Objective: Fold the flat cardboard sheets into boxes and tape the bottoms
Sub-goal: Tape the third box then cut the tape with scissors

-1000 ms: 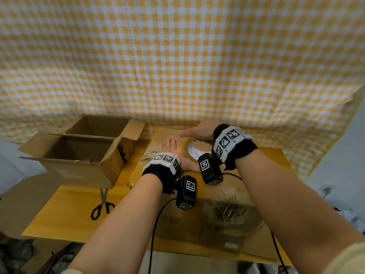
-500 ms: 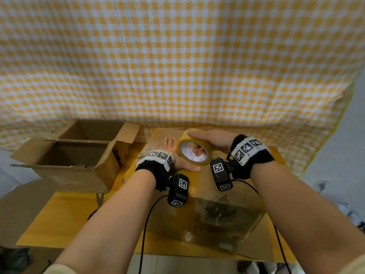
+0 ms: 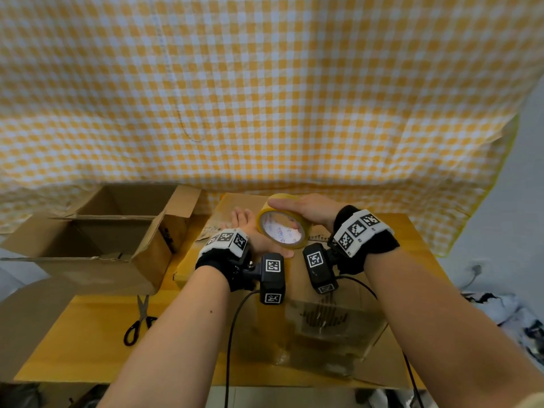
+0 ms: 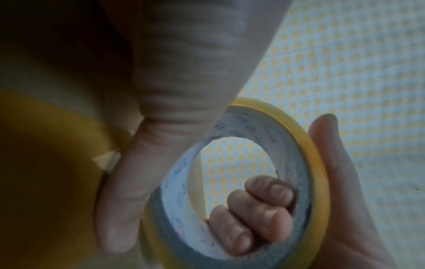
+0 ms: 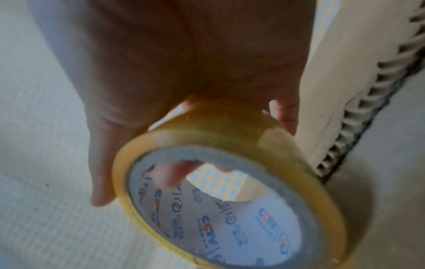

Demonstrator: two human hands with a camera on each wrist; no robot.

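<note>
Lifted now, the tape roll [image 3: 282, 228] sits in the right hand [image 3: 309, 210] grip (left hand [image 3: 250, 228] flat on the box [image 3: 294, 290]), scissors [image 3: 138, 322] nearby.

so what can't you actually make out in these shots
- Tape free end: no view shows whether any is stuck to the box; the left hand covers that spot in the head view.
- Left hand fingers: left wrist view is dark, only the thumb shows.
- Core print: blurred in the right wrist view.
- Scissors: blade tips hidden under the open box.

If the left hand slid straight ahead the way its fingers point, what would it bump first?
Probably the checked cloth behind the box; the left hand lies flat on it, though depth is unclear.
</note>
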